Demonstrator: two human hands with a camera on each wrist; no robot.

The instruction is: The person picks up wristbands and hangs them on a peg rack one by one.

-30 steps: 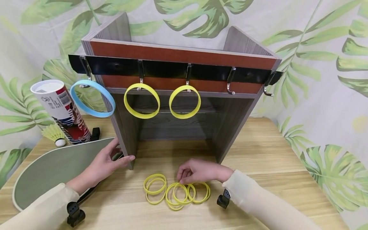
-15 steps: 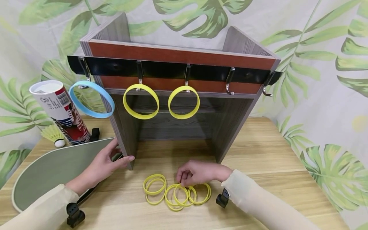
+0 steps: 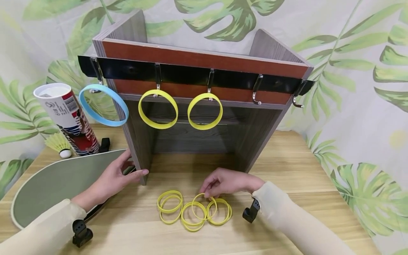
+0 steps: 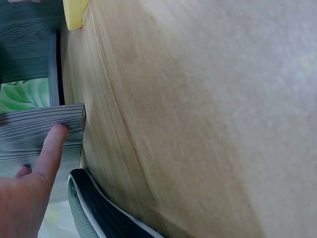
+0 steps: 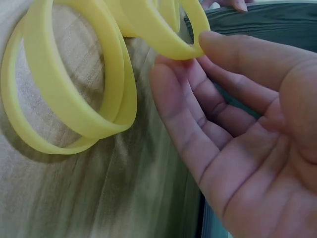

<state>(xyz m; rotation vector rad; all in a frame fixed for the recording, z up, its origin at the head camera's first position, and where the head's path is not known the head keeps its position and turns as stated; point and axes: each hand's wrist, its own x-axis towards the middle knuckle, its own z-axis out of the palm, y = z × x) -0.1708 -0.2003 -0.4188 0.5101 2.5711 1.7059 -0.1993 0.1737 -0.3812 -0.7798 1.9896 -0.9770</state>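
Observation:
In the head view, my right hand pinches a yellow silicone wristband between thumb and fingertips, its ring tilted up over the others. The right wrist view shows the thumb and a finger on that band's edge. Several more yellow wristbands lie in overlapping loops on the table below. My left hand holds the near edge of the grey wooden shelf's left side panel; the left wrist view shows the thumb on the panel. Some left fingers are hidden behind it.
A black rail with metal hooks crosses the shelf front. A blue wristband and two yellow ones hang there; the two rightmost hooks are bare. A printed tube, shuttlecock and grey-green oval item sit left.
My right hand has risen slightly from the pile, and one yellow wristband has lifted with it. The left hand stays at the shelf panel. The head view has shifted a little.

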